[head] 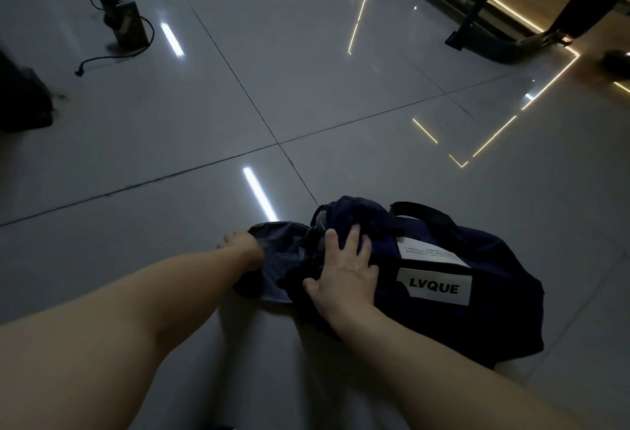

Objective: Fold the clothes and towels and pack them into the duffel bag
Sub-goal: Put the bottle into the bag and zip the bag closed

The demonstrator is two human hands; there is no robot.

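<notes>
A dark navy duffel bag (484, 279) with a white LVQUE label and black handles lies on the grey tiled floor at the lower right. Its left end is open, and a lighter flap of fabric (276, 259) spreads out there. My left hand (238, 242) grips the far edge of that flap, its fingers partly hidden behind the fabric. Pressed on the bunched dark cloth at the bag's opening is my right hand (341, 266), fingers spread and curled over it. Whether that cloth is clothing or bag fabric cannot be told.
A small dark box with a black cord (124, 20) sits on the floor at the far left. A dark object (20, 98) is at the left edge. Black metal frame legs (477, 13) stand at the far right, beside lit floor strips.
</notes>
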